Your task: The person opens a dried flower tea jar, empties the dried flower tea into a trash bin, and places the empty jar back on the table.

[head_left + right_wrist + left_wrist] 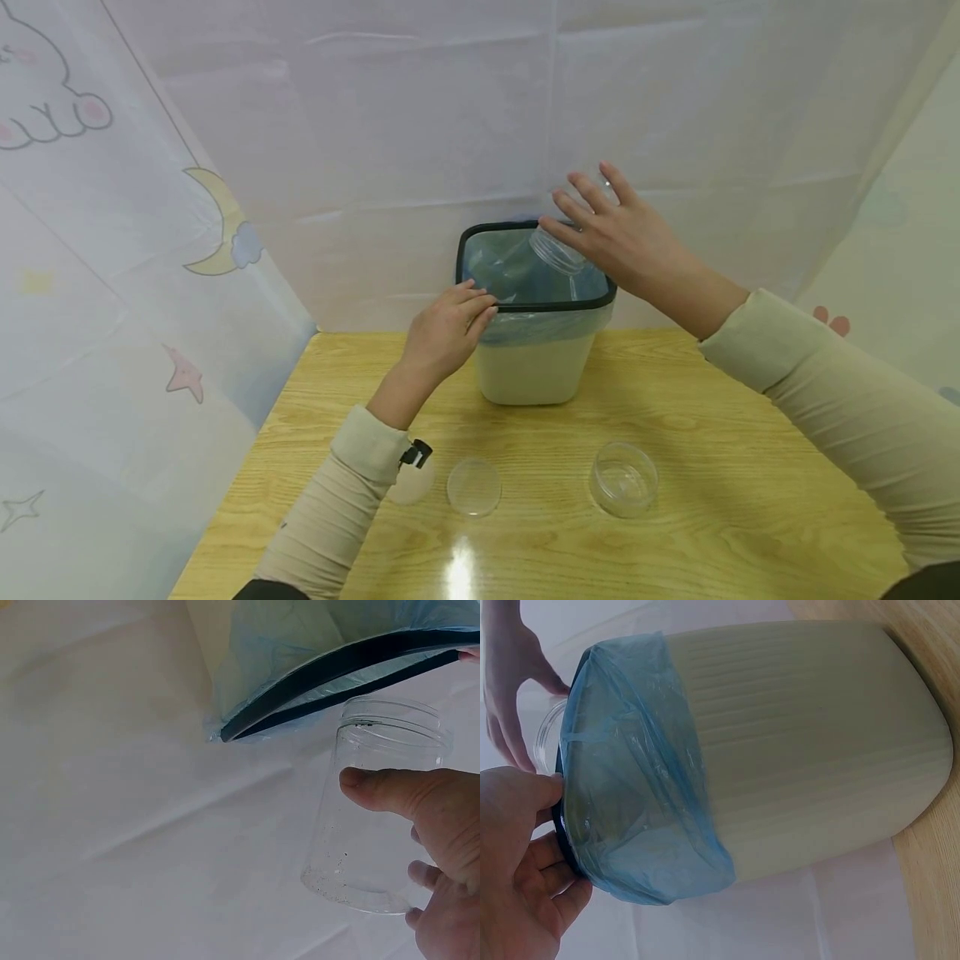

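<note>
My left hand (446,329) pinches the black rim (571,859) of a cream trash bin (532,367), thumb on one side and fingers on the other in the left wrist view. A thin blue bag (630,772) lines the bin and folds over its outside. Above the bin's opening, my right hand (630,242) grips a clear jar (367,862). The jar is tilted, its uncapped, threaded mouth (558,252) down toward the opening. Small dark specks (330,889) cling to the jar's inside near its base.
On the wooden table (697,400) in front of the bin stands a short, clear round container (624,481). Left of it lie a clear round lid (474,487) and another pale disc (412,483), partly covered by my left sleeve. A pale sheet (375,150) hangs close behind the bin.
</note>
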Tool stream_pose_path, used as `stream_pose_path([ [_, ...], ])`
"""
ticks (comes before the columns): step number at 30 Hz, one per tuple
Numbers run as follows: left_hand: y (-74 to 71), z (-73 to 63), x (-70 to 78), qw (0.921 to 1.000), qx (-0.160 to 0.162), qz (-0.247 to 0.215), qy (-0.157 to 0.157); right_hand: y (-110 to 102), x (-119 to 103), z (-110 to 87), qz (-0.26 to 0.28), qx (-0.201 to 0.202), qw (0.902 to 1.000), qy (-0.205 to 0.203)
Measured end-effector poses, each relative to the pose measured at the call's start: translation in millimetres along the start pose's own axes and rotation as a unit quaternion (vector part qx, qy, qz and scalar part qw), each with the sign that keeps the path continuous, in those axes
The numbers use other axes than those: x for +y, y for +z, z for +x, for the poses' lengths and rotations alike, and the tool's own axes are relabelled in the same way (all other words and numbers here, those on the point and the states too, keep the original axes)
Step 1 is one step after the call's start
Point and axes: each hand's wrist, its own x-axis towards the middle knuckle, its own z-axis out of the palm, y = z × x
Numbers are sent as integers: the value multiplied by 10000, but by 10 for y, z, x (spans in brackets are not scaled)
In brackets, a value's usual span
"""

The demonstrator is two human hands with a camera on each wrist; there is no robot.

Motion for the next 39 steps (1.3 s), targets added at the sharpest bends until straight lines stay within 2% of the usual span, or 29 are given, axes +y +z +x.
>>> stream_pose_path([
  [6, 6, 2, -5, 10000, 2, 22, -11, -10, 8, -3, 18, -30, 10000, 27],
  [11, 15, 8, -13, 10000, -16, 60, 27, -26, 15, -4, 163, -204, 9996, 106],
  [20, 42, 17, -26, 10000, 18, -7, 41, -16, 37, -45, 937, -179, 9948, 350],
  [30, 43, 16, -23, 10000, 47, 4, 15, 36, 74, -92, 1694, 102, 9830, 694],
  [39, 35, 14, -19, 10000, 24, 31, -16, 42, 70, -154, 2327, -55, 9669, 1040],
])
